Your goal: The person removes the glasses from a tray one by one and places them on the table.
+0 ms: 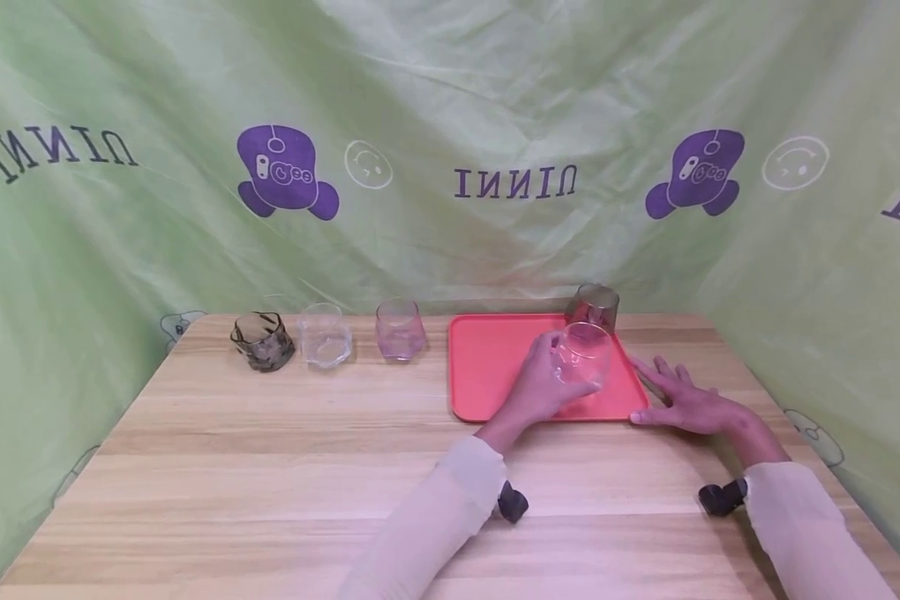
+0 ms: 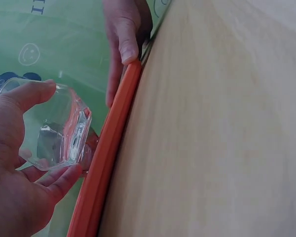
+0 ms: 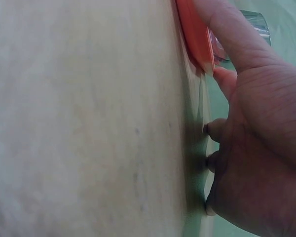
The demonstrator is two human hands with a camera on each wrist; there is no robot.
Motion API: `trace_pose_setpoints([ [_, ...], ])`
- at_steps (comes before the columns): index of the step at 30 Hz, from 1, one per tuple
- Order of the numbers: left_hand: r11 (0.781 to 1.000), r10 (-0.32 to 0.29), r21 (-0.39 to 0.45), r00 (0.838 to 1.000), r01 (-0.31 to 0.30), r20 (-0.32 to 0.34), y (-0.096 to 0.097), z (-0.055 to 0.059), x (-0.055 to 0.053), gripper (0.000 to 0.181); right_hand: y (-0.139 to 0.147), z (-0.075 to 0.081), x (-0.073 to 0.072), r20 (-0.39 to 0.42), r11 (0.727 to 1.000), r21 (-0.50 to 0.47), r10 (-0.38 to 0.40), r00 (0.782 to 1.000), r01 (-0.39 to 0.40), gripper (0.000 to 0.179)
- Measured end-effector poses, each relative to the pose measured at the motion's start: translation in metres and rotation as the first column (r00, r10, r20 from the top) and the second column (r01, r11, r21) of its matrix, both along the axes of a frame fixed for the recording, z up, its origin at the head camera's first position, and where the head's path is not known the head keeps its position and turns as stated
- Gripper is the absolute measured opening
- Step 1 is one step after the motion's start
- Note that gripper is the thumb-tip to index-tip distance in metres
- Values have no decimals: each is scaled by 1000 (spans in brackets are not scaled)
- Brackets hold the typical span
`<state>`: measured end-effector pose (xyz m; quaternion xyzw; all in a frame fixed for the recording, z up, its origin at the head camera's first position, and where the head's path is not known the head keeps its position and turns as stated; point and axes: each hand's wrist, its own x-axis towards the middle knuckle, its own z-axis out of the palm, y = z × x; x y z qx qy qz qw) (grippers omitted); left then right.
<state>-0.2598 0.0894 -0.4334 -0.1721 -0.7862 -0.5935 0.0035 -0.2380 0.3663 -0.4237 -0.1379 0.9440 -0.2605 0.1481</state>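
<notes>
My left hand [image 1: 538,379] grips a clear drinking glass [image 1: 587,357] over the right half of a red tray [image 1: 487,358]. In the left wrist view, the thumb lies along the glass [image 2: 52,126] on one side and the fingers curl under the other, its base facing the tray. My right hand [image 1: 686,402] is spread at the tray's right edge, thumb at the front right corner and fingers along the side. A grey tinted glass [image 1: 596,302] stands at the tray's back right corner, partly behind the held glass.
Left of the tray, three glasses stand in a row near the table's back edge: a dark grey one [image 1: 264,343], a clear one [image 1: 325,337] and a pinkish purple one [image 1: 400,333]. A green printed cloth [image 1: 435,242] hangs behind and beside the wooden table [image 1: 270,483].
</notes>
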Motion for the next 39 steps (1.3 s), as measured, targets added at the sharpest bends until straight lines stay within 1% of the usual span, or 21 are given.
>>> trace_pose_setpoints([
  [2, 1000, 12, -11, 1000, -12, -3, -4, 2, 0, 91, 1, 0, 0, -2, 1000, 0, 0, 1000, 0, 100],
  [5, 999, 14, -42, 1000, -14, -10, -11, 5, 1, 93, 2, 0, -1, -1, 1000, -7, -1, 1000, 1, 101],
  [9, 995, 0, -105, 1000, -2, -21, -20, 6, 3, 97, 2, -1, 0, 7, 1000, -12, -8, 1000, 8, 101],
  [14, 988, -21, -155, 999, 13, -49, -35, 4, 7, 99, 1, -1, 1, 10, 1000, -27, -6, 1000, 6, 101],
  [16, 986, -32, -164, 997, 20, -68, -41, 5, 7, 97, 1, -1, 1, 7, 1000, -31, -1, 1000, 1, 100],
  [20, 983, -32, -183, 996, 15, -88, -53, 7, 9, 95, 2, -1, 1, 5, 999, -34, 9, 1000, -9, 100],
  [25, 985, -25, -171, 996, 11, -80, -70, 8, 10, 95, 3, -2, 1, 6, 999, -31, 8, 1000, -8, 100],
  [29, 987, -2, -161, 998, -7, -55, -83, 8, 12, 96, 3, -3, 0, 14, 1000, -28, 1, 1000, -1, 101],
  [35, 985, 66, -158, 997, -71, -37, -101, 13, 13, 98, 3, -3, -1, 13, 1000, -13, -4, 1000, 4, 101],
  [39, 981, 80, -177, 997, -82, -19, -113, 17, 14, 101, 3, -3, -1, 15, 1000, -15, -6, 1000, 7, 102],
])
